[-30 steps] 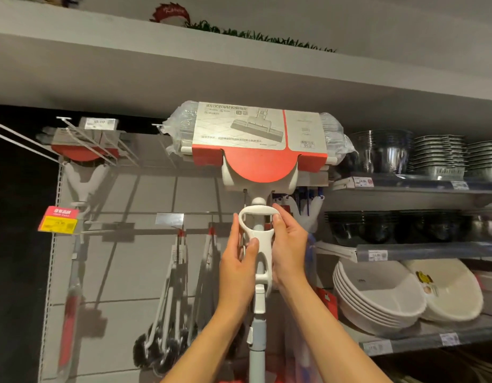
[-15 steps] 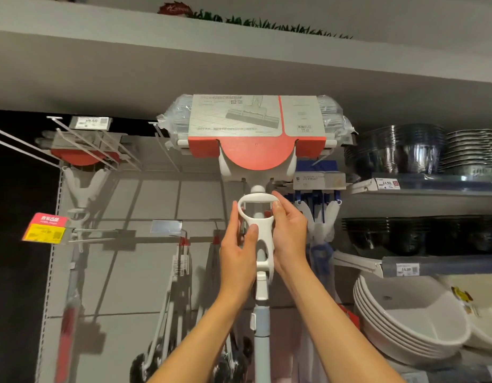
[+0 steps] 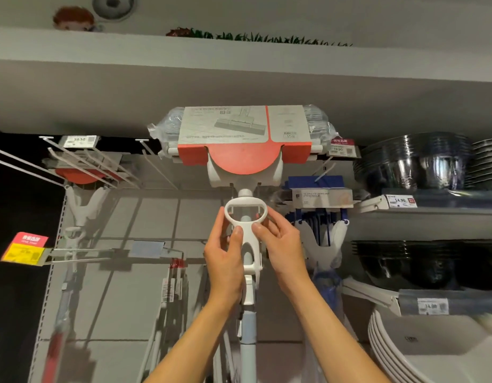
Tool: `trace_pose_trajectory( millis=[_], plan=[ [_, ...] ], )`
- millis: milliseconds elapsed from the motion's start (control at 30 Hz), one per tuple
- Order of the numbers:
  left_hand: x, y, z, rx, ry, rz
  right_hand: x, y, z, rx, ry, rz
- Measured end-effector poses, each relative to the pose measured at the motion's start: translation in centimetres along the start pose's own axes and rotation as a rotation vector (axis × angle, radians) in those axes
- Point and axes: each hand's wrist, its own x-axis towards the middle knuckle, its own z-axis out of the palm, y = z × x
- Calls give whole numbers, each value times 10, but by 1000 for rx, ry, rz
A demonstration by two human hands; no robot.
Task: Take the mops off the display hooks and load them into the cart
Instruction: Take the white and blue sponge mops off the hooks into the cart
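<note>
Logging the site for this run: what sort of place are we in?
Most likely a housewares aisle in a shop: packaged mops hang on display hooks, shelf-edge price tags are posted, and stacked bowls fill the shelves.

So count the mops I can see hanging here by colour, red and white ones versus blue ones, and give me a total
Red-and-white mops: 2, the held mop gripped by the left hand and right hand, and the left mop on its hook.
Blue mops: 1, the blue mop to the right.
Total: 3. The blurred items lower down are too unclear to count.
</note>
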Motion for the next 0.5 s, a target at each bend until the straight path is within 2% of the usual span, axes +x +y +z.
trace_pose_trajectory(
  millis=[100, 233, 500],
  plan=[
    [5, -11, 8, 15, 12, -7, 7, 14, -4, -14, 15, -15],
    [16, -18, 16, 39, 22, 9, 21, 23, -11, -83, -70, -39],
    [65, -22, 29, 95, -21, 100, 72, 23, -4, -38, -84, -90]
  ],
)
